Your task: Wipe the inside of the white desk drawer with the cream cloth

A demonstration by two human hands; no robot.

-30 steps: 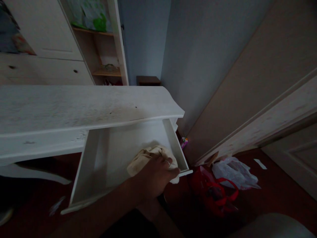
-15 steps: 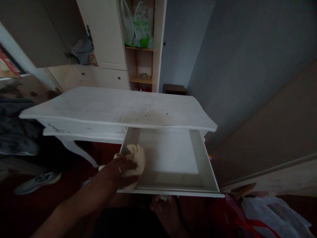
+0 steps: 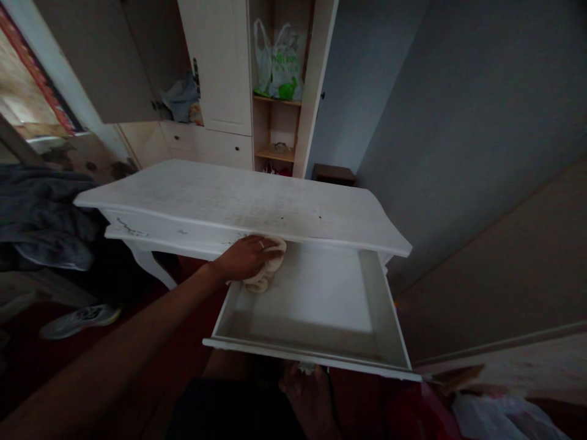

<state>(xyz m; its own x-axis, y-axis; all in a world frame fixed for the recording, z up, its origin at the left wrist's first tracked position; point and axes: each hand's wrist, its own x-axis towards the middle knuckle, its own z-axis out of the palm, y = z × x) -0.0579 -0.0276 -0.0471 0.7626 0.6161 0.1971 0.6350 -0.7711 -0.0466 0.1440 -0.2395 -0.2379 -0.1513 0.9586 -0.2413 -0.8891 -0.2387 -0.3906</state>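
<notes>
My left hand [image 3: 247, 255] is closed around a cream cloth [image 3: 276, 260], pressing it against the left side wall of the pulled-out drawer [image 3: 321, 299], close to the back. Part of the cloth hangs down inside the drawer. Below the drawer front, my right hand [image 3: 305, 391] has its fingers curled at the pale drawer knob [image 3: 306, 368]; it is dim there and partly hidden. The drawer belongs to a white desk [image 3: 206, 186] with dark smudges on its top.
Behind the desk stands a white wardrobe [image 3: 227, 73] with a plastic bag [image 3: 284, 70] on a shelf. A grey garment [image 3: 46, 214] lies at left, above a shoe [image 3: 82, 321] on the red floor. At lower right sits a white bag [image 3: 504, 415].
My left hand and the cloth have moved from the drawer's front left to its back left along the side wall. My right hand stays at the knob. The view has shifted a little left.
</notes>
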